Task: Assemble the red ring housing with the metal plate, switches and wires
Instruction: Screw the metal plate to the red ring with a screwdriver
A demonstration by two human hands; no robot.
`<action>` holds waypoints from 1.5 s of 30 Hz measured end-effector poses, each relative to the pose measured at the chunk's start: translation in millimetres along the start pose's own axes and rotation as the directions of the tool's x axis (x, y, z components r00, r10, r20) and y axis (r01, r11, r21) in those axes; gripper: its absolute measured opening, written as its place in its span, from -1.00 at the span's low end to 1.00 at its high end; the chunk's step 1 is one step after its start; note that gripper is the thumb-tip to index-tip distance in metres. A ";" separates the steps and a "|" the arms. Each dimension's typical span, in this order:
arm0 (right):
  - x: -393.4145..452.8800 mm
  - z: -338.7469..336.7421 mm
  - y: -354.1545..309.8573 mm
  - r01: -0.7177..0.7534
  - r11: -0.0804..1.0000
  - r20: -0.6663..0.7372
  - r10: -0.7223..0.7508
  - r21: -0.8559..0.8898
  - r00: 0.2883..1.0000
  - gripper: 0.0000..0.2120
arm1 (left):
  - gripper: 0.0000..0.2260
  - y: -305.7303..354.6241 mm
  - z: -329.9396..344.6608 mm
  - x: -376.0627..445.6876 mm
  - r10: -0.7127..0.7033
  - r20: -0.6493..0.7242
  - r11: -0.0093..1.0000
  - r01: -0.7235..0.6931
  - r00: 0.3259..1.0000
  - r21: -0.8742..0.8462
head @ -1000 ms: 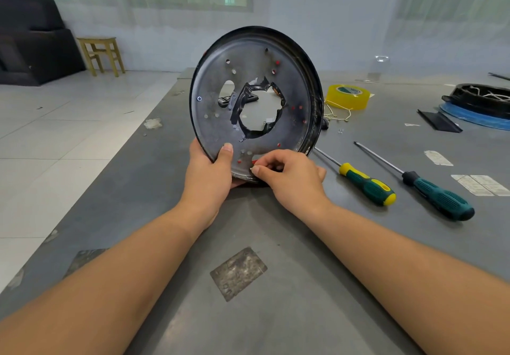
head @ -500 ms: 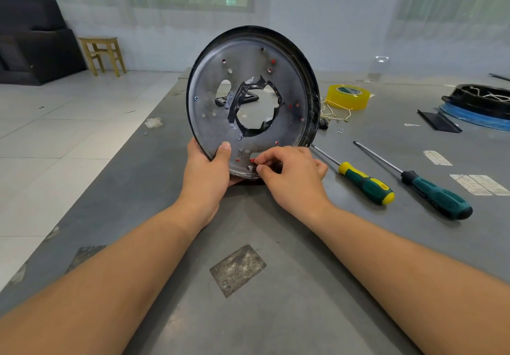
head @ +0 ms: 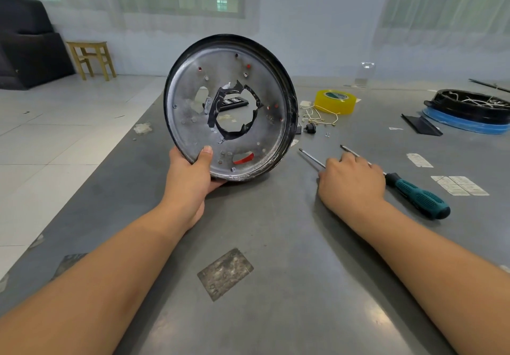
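Housing position: my metal plate (head: 193,123) in its black-rimmed ring housing (head: 289,123) stands on edge on the grey table (head: 276,244), tilted, its lower rim on the surface left of centre; red shows through a slot near the bottom.
Left hand: my left hand (head: 190,178) grips the lower-left rim, thumb pressed on the plate's face, fingers curled behind (forearm stretched straight out from me).
Right hand: my right hand (head: 350,181) lies knuckles-up over the two screwdriver shafts, fingers curled down; I cannot tell whether they hold anything beneath.
Screwdrivers: two; the green-handled screwdriver (head: 419,197) shows its handle past my hand, the second screwdriver (head: 311,157) shows only shaft and tip, its handle hidden.
Patch: one worn square patch (head: 225,273) on the table, nearest me.
Paper labels: a few white labels (head: 459,186) right of the green handle.
Tape: one yellow tape roll (head: 335,102), loose pale wires (head: 317,116) just beside it.
Far right: one black round part (head: 469,106) on a blue base (head: 466,125).
Beyond the table: one wooden stool (head: 89,58).
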State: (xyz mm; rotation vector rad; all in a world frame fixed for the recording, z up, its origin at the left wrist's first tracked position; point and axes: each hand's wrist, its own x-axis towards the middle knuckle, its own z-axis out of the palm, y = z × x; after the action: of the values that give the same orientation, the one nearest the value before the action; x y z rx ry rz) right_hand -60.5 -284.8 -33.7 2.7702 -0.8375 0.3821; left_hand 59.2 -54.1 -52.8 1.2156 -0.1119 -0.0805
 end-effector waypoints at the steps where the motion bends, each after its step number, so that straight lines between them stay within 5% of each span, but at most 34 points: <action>1: 0.3 0.6 -1.4 0.012 1.000 0.012 -0.012 -0.005 1.000 -0.81 | -0.72 -0.2 -0.9 0.3 0.003 0.001 1.000 -0.003 1.000 0.005; 6: 1.2 0.8 -6.3 0.062 0.998 0.016 -0.062 0.016 0.998 -0.82 | -0.68 1.8 -9.8 6.9 0.041 -0.013 0.997 -0.040 0.999 0.072; 16: -14.7 -0.9 -24.5 0.186 0.864 -0.222 -0.088 0.468 0.971 -0.73 | -0.76 8.4 -4.2 28.0 -0.004 -0.077 0.998 0.009 0.997 0.064; 28: -2.5 -3.9 -54.8 0.466 0.733 -0.213 -0.418 0.495 0.883 -0.71 | -0.78 6.8 -8.0 51.5 0.007 -0.075 0.999 -0.004 0.997 0.045; 35: 5.6 3.6 -49.6 0.421 0.642 -0.187 -0.401 0.641 0.897 -0.64 | -0.76 11.5 -12.7 57.0 0.004 -0.057 0.999 -0.001 0.998 0.052; 45: 1.3 3.2 -39.4 0.476 0.623 -0.263 -0.406 0.621 0.875 -0.71 | -0.81 5.6 -15.8 61.6 0.002 -0.061 0.999 0.001 0.998 0.052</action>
State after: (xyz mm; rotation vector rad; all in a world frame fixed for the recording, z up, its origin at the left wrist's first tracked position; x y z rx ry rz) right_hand -36.5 -254.3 -41.6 3.4221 0.0959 0.8542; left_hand 122.4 -45.0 -50.4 1.2688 -0.0615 -0.0402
